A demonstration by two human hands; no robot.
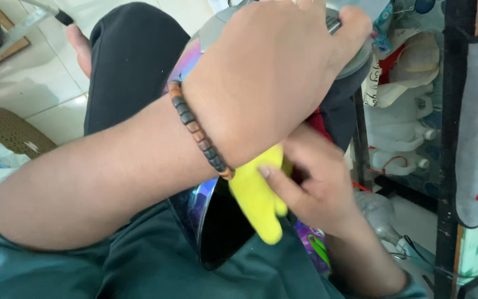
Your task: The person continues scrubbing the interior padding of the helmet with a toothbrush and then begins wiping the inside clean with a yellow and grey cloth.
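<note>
Under my left hand (283, 61), clamped on its grey rim, sits the iridescent helmet (195, 58): rigid, glossy, probably slippery. My right hand (316, 185) pinches a soft yellow cloth (255, 196) against it.

The work rests on the person's lap (156, 260), covered by dark green cloth, with one knee in black fabric (125, 61) raised toward the top of the view. Lying directly on the lap is a round, dark, glossy object with an iridescent rim (219, 227) (its far end is hidden behind the forearm), and a soft yellow cloth (258, 202) lies against it. Beneath all this is a floor of pale tiles (40, 83), on which a bare foot (79, 47) rests beside the knee, and a brown woven mat (9, 128) lies at the left edge.
</note>
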